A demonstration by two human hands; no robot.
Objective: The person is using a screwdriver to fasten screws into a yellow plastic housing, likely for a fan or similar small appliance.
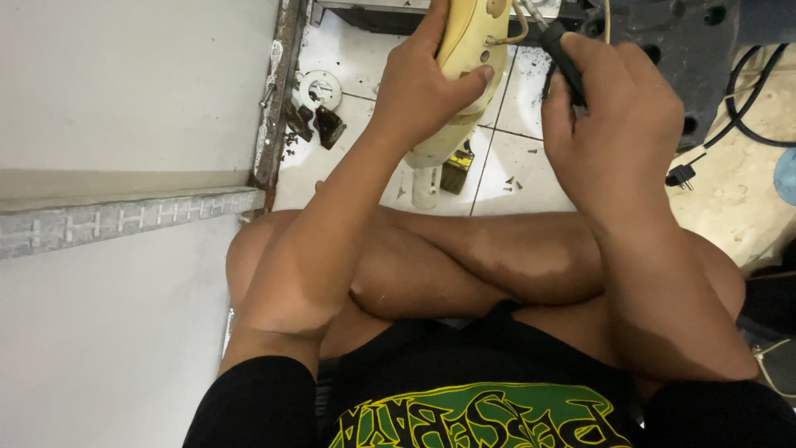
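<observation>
left hand [423,87]: fingers grasping cream plastic appliance housing [466,62], scuffed | right hand [609,124]: fingers clenched on black-handled tool [564,58]

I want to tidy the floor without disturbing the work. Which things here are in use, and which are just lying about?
In use: cream appliance housing gripped by left hand; black-handled tool in right hand.

Lying about: round white part, dark brackets, loose screws, black plug.

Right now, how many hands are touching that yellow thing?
1. The left hand grips the yellow casing. The right hand holds a black-handled tool beside it, its tip hidden, so contact there cannot be told.
</observation>
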